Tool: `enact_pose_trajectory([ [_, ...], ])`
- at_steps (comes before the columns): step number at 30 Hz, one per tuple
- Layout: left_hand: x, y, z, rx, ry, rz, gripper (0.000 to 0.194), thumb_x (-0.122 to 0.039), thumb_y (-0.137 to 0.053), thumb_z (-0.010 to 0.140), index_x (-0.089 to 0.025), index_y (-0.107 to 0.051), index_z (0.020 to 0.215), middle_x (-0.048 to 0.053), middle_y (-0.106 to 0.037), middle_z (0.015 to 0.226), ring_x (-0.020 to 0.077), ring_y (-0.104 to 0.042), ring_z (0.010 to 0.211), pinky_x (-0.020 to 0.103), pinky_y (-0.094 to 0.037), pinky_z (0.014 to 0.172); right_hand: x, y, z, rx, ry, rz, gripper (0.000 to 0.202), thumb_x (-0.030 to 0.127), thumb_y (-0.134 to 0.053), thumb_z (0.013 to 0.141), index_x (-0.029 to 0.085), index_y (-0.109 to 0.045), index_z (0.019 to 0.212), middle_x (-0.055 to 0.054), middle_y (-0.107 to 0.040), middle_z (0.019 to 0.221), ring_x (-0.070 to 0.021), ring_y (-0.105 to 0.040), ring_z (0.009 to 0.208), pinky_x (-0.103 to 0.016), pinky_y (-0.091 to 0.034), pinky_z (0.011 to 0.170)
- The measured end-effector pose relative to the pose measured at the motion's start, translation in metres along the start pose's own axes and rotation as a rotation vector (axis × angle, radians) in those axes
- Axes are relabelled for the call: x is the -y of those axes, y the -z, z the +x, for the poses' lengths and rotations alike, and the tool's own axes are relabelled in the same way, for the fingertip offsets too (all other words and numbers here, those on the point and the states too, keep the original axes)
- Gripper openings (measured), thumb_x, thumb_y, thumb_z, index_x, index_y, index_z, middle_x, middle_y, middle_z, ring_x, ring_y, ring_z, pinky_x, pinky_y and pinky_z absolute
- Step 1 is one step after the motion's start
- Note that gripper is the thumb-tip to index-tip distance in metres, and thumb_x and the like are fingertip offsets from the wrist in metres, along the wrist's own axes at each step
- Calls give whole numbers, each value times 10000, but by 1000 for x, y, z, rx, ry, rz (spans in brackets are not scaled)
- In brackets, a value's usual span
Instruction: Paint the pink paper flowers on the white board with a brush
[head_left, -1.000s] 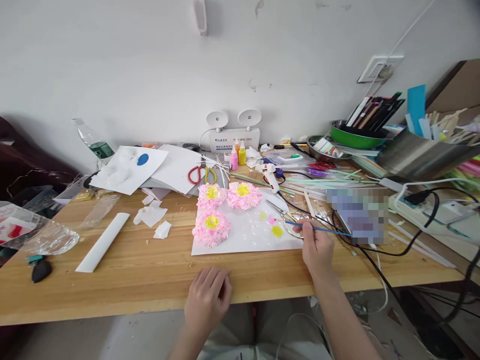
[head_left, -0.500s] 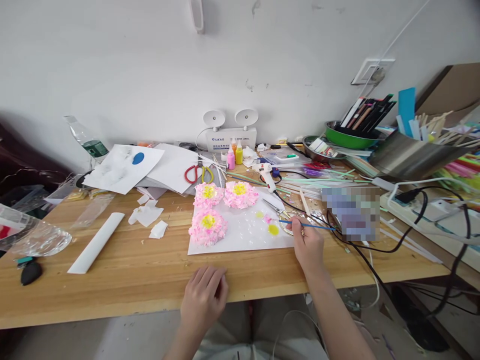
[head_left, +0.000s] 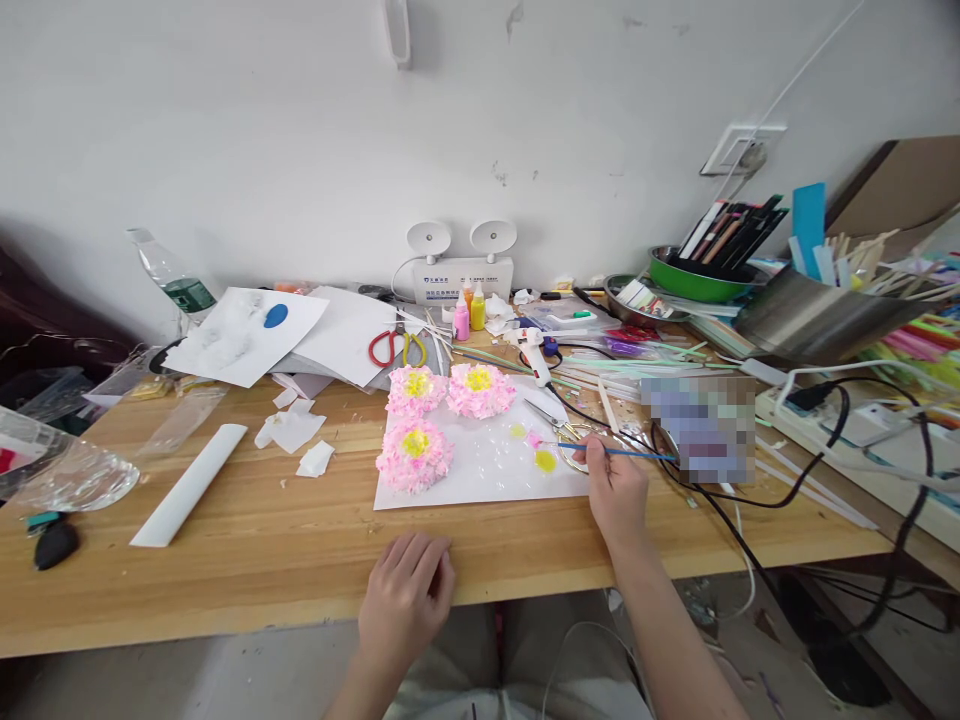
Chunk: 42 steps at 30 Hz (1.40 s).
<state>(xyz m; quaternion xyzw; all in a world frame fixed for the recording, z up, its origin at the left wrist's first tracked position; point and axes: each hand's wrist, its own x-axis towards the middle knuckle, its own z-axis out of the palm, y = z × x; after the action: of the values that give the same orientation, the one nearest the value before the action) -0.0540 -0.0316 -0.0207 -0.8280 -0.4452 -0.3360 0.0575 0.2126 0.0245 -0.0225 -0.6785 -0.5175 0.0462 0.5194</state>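
Observation:
In my right hand (head_left: pixel 616 490) I pinch a thin blue paintbrush (head_left: pixel 626 451). Its tip meets a small pink paint blot on a white sheet (head_left: pixel 480 480), beside a yellow paint patch (head_left: pixel 544 461) and a paler one. On the sheet's left part sit three fluffy pink flowers with yellow centres: a front one (head_left: pixel 415 455), a back left one (head_left: pixel 415 390) and a back right one (head_left: pixel 481 389). My left hand (head_left: pixel 409 590) rests at the table's front edge, fingers curled together, with nothing seen in it. Metal scissors (head_left: pixel 576 440) lie partly behind my right hand.
Behind the sheet are a white glue gun (head_left: pixel 533 352), paint bottles (head_left: pixel 462 318) and red-and-yellow-handled scissors (head_left: pixel 397 349). Black cables (head_left: pixel 810 480) cross the right side near a pixelated object (head_left: pixel 701 430). Paper scraps (head_left: pixel 289 428) and a white roll (head_left: pixel 191 485) lie left.
The view has shifted very slightly. Both hands stay almost in place, with the brush tip still at the pink paint.

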Motion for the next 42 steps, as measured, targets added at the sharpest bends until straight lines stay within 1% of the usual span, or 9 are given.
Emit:
enact_pose_trajectory([
  [6,0,-1,0,-2,9,-9,140,-73,-481,806,-173,-556,871,13,-613,734,148,-564,685,292,-450,669,0,2,-2,-55,-112,82,381,471,-419,853,163,-629,775,-63,-672,633,-208,-638,621,-334,-479,643],
  [10,-1,-2,2,3,22,-8,146,-72,-462,806,-173,-560,843,14,-603,714,149,-564,678,289,-451,658,22,-4,6,-17,-145,285,368,470,-445,854,157,-637,837,-65,-686,692,-204,-650,674,-337,-497,663],
  [13,-1,-1,2,9,30,-11,148,-72,-461,803,-174,-561,842,15,-595,705,150,-554,667,293,-451,656,51,-18,21,96,-98,399,350,455,-445,861,165,-638,902,-54,-688,709,-183,-644,667,-308,-491,619],
  [18,-2,-1,-1,28,51,-18,155,-72,-454,801,-177,-558,845,20,-581,696,157,-545,664,298,-446,648,87,-54,52,318,61,355,316,418,-445,852,183,-653,891,-63,-696,764,-186,-646,697,-312,-488,658],
  [23,-3,0,-2,26,57,-18,161,-64,-441,793,-181,-548,816,18,-555,668,158,-523,644,301,-441,636,103,-79,68,312,59,360,328,413,-431,844,171,-651,844,-68,-694,724,-190,-641,649,-321,-491,636],
  [27,-5,1,-1,50,75,-16,156,-64,-439,784,-182,-541,787,17,-537,649,161,-508,628,305,-439,609,115,-90,67,337,59,434,316,418,-438,846,178,-643,831,-68,-695,732,-202,-653,702,-331,-495,672],
  [32,-5,1,0,41,81,0,170,-66,-423,783,-186,-543,782,18,-526,633,158,-503,610,297,-435,594,129,-101,66,407,122,391,297,385,-430,852,189,-649,812,-54,-689,708,-196,-649,699,-316,-482,673],
  [38,-5,0,-2,32,86,2,167,-76,-420,791,-191,-542,789,19,-530,632,160,-512,614,295,-436,598,136,-120,71,408,120,388,277,363,-429,841,186,-638,797,-49,-682,702,-191,-642,687,-310,-470,681],
  [42,-5,0,-2,41,96,-5,159,-75,-426,792,-191,-533,773,19,-529,636,158,-506,612,295,-437,601,139,-133,73,469,98,393,286,365,-419,842,176,-631,807,-58,-683,721,-191,-640,686,-309,-466,684],
])
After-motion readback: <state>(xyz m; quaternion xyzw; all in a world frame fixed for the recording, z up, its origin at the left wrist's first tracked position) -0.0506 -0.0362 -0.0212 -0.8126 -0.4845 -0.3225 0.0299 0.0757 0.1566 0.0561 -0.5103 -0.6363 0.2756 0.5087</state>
